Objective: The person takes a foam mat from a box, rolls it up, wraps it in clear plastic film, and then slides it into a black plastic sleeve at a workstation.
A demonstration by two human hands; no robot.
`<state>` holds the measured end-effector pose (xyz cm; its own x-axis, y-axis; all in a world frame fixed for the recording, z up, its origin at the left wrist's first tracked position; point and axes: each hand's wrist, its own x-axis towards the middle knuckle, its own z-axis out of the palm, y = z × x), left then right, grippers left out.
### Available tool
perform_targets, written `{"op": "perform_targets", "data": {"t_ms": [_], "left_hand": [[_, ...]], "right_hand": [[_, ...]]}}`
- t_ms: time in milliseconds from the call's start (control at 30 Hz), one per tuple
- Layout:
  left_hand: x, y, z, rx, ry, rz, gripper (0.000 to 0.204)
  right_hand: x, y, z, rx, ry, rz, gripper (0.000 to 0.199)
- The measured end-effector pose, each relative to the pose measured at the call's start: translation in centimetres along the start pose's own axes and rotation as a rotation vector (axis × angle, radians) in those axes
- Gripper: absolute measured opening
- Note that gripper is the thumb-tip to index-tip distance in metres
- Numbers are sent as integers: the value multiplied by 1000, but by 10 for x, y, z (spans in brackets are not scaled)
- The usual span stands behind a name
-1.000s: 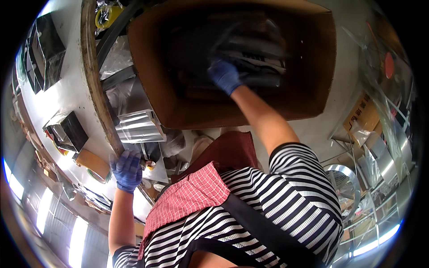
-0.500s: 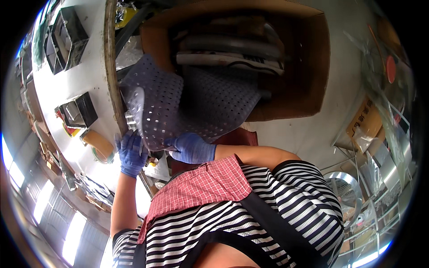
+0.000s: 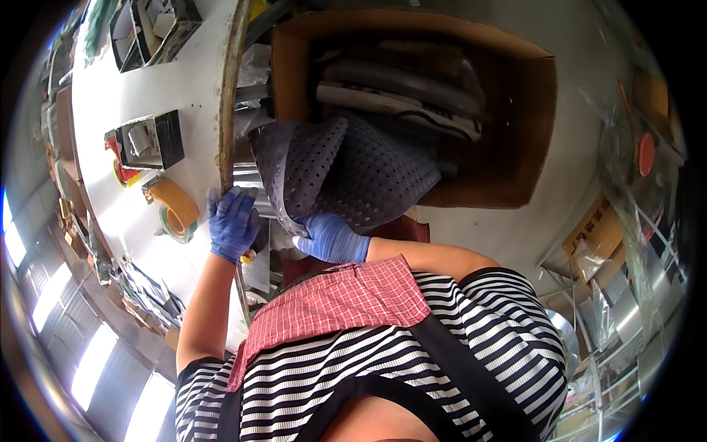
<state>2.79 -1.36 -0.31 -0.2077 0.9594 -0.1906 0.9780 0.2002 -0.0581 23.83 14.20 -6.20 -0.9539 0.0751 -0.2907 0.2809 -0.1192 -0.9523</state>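
A dark grey sheet full of punched holes, like a perforated rubber mat (image 3: 375, 180), hangs curled over the near left side of a cardboard box (image 3: 543, 121). My right hand (image 3: 331, 239), in a blue knit glove, grips the mat's near edge between thumb and fingers. My left hand (image 3: 234, 227), gloved the same way, lies over the worktable's edge with its fingers stretched out, apart from the mat. Something dark shows beside its palm, too small to make out. Deeper in the box lie a pale flat roll (image 3: 398, 110) and other shaded pieces.
On the white worktable (image 3: 162, 96) at left stand a black open-topped box (image 3: 151, 140), rolls of tape (image 3: 177, 206) and another divided black box (image 3: 151, 29). A wire rack (image 3: 596, 376) with plastic bags stands at right, near a printed cardboard piece (image 3: 600, 232).
The mat's raised left part has dropped and folded inward toward the box. My left hand has come away from the mat's edge onto the table edge. The whole view has shifted leftward.
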Motion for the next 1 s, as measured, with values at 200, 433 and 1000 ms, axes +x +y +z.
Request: {"op": "perform_targets", "data": {"t_ms": [200,433,1000], "left_hand": [[2,-1,-3,-42,25,0,42],[-1,-4,1,-96,48,-5,31],[-18,-11,13,-202,-41,57,36]], "right_hand": [[6,-12,8,75,-23,-32,32],[11,-26,8,164,-13,47,28],[84,-46,-24,430,-524,162,26]]}}
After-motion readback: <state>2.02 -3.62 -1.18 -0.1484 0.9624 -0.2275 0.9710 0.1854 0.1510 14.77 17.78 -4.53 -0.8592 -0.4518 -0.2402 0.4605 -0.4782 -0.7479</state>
